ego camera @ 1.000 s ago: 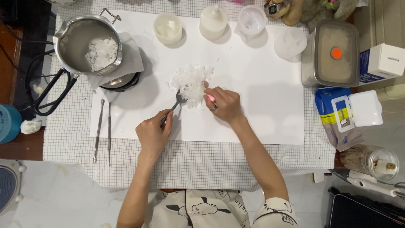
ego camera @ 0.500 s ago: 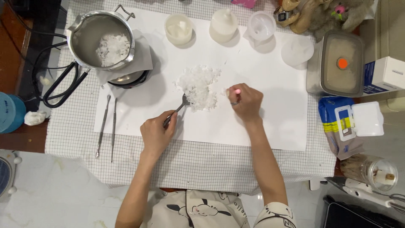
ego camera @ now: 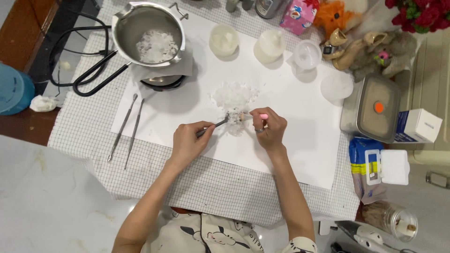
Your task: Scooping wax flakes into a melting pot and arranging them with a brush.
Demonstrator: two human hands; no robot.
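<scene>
Both hands, left and right, with small tools at the white flakes.

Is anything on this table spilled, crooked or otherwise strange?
Only one thing: a heap of white flakes lies loose on the white paper sheet, not in a container. The left hand with a metal spoon and the right hand meet at its near edge. Nothing looks tipped or broken.

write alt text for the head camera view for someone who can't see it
Seen from above, a person's left hand holds a metal spoon and the right hand a pink tool, their tips meeting at a pile of white flakes on white paper. A metal pot holding more flakes stands at upper left.
</scene>
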